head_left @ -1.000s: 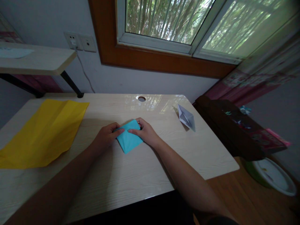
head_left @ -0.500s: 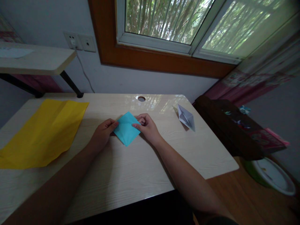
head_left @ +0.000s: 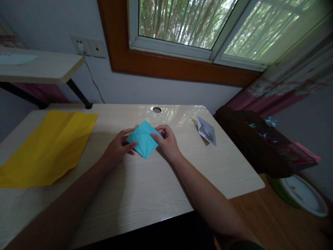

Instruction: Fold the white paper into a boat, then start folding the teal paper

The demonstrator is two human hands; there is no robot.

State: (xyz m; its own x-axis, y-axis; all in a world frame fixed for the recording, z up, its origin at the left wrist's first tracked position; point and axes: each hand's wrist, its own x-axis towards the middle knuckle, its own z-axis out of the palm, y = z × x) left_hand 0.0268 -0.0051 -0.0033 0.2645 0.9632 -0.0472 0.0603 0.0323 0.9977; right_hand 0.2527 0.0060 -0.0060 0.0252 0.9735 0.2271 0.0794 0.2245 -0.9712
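Daylight comes through a wide window with a brown wooden frame, green trees beyond the glass. Below it runs a pale wall with two sockets. A light wood-grain desk fills the middle, a smaller shelf sits left, and brown wooden floor shows right.

A folded paper sits mid-desk between two hands; a large sheet lies left, a paper boat right, a window behind.
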